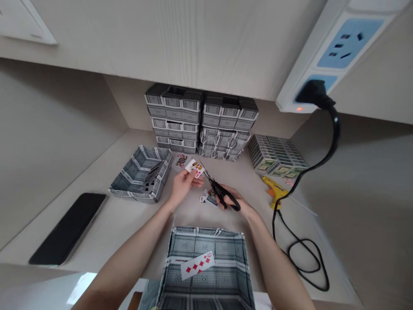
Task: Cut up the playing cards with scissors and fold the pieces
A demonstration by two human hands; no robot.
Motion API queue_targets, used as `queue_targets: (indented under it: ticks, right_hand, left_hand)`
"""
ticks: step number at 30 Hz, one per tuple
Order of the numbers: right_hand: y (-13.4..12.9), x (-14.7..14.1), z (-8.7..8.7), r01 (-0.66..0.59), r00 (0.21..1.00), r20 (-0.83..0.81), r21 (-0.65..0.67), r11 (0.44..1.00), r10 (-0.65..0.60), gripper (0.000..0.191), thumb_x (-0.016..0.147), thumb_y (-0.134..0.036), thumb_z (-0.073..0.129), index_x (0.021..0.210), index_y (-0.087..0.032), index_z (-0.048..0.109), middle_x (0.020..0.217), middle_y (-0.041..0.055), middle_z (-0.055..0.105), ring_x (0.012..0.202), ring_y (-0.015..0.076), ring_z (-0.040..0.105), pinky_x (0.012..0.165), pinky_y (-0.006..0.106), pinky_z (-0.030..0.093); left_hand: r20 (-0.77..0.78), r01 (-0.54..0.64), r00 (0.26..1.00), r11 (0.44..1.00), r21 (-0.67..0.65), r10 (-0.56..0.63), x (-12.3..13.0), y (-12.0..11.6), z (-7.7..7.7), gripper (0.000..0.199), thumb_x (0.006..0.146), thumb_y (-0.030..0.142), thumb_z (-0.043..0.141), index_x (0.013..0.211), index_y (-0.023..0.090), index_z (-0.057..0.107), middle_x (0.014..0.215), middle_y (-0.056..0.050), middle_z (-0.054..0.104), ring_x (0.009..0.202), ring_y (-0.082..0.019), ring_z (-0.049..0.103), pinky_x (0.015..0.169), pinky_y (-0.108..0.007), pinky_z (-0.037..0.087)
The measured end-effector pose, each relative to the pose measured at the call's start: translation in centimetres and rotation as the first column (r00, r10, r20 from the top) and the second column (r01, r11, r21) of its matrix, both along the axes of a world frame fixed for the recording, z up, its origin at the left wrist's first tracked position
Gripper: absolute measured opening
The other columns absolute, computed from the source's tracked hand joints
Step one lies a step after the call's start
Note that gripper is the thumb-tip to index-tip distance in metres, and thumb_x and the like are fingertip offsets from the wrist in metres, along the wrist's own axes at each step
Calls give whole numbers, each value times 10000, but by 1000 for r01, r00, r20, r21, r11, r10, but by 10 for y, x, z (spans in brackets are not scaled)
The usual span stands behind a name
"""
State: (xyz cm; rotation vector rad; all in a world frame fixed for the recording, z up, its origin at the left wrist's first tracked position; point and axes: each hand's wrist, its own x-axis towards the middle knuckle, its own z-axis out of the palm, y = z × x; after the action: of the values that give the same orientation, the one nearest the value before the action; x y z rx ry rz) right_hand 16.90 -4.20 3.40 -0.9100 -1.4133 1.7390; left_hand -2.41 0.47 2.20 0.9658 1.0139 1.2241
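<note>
My left hand [184, 186] pinches a playing card [195, 167] with red and face-card print above the middle of the table. In my right hand [232, 199] are black-handled scissors [222, 193], their blades open and pointing up-left beside the card's right edge. Another face card [181, 161] lies on the table behind my left hand. Small cut card pieces [203, 199], one marked K, lie between my hands. Nearest to me is a box made of cards [211, 245], with a cut nine-of-diamonds strip [198, 265] inside it.
Left stands a card tray [129, 172] holding cards, near a black phone [69, 228]. Stacked card boxes [176, 114] line the back. Right are packed decks [277, 155], a yellow glue gun [275, 190] and its looping cable. A power strip [335, 56] hangs above.
</note>
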Motion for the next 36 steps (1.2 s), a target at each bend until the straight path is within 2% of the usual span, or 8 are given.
queue_targets:
  ticks: [4, 8, 12, 15, 17, 21, 28, 36]
  right_hand:
    - [-3, -5, 5, -44, 999, -16, -42, 998, 44, 736, 567, -632, 628, 1068, -108, 505, 660, 7, 511, 455, 85, 424, 384, 209, 314]
    - [-5, -8, 6, -101, 994, -37, -68, 993, 98, 691, 573, -638, 624, 1008, -111, 519, 657, 6, 511, 444, 80, 428, 387, 208, 316]
    - [-8, -13, 4, -113, 992, -59, -66, 991, 109, 702, 586, -650, 607, 1023, -109, 513, 667, 14, 517, 451, 83, 449, 381, 201, 312]
    - [-10, -18, 2, -111, 991, -87, -56, 992, 106, 714, 594, -670, 583, 1020, -100, 519, 667, 21, 515, 456, 85, 451, 381, 202, 309]
    - [-12, -20, 2, -124, 987, -107, -57, 991, 118, 708, 599, -674, 576, 1011, -101, 526, 665, 21, 513, 454, 83, 448, 380, 199, 299]
    - [-14, -24, 3, -126, 984, -139, -97, 987, 112, 705, 604, -680, 566, 1022, -114, 528, 659, 13, 505, 453, 79, 444, 386, 196, 301]
    - [-17, -27, 8, -114, 985, -150, -158, 981, 91, 737, 578, -689, 579, 1043, -120, 522, 640, 1, 495, 454, 81, 434, 404, 206, 329]
    - [-17, -27, 11, -116, 986, -138, -129, 985, 98, 723, 578, -687, 581, 1009, -110, 522, 639, -1, 489, 460, 79, 430, 407, 208, 331]
  left_hand:
    - [-73, -1, 997, 1000, -2, 1, 2, 0, -1, 331, 714, 470, 546, 813, 159, 489, 579, -9, 638, 446, -158, 602, 444, -271, 488]
    - [-245, -48, 967, 996, 80, 67, 5, -5, -3, 313, 790, 496, 420, 784, 185, 458, 496, 27, 584, 368, -137, 549, 370, -237, 422]
    - [-511, -78, 842, 977, 200, 172, 3, -12, -3, 399, 850, 478, 295, 622, 188, 446, 409, 31, 518, 327, -107, 491, 377, -211, 379]
    - [-610, -127, 750, 961, 247, 256, 2, -16, -1, 448, 872, 448, 247, 567, 186, 445, 375, 26, 487, 351, -106, 499, 422, -209, 383]
    - [-617, -158, 735, 955, 249, 282, 2, -17, 1, 449, 876, 440, 232, 568, 187, 440, 376, 25, 486, 357, -107, 504, 427, -207, 380]
    - [-588, -191, 755, 956, 224, 288, 4, -17, 3, 422, 876, 438, 230, 590, 193, 420, 392, 33, 490, 339, -106, 492, 400, -206, 366]
    - [-626, -177, 722, 953, 246, 295, 5, -17, 2, 420, 877, 431, 224, 594, 194, 424, 382, 31, 485, 353, -113, 505, 417, -213, 371]
    - [-636, -182, 699, 942, 283, 326, 6, -18, 2, 414, 883, 429, 218, 591, 201, 403, 371, 40, 466, 351, -113, 496, 420, -215, 361]
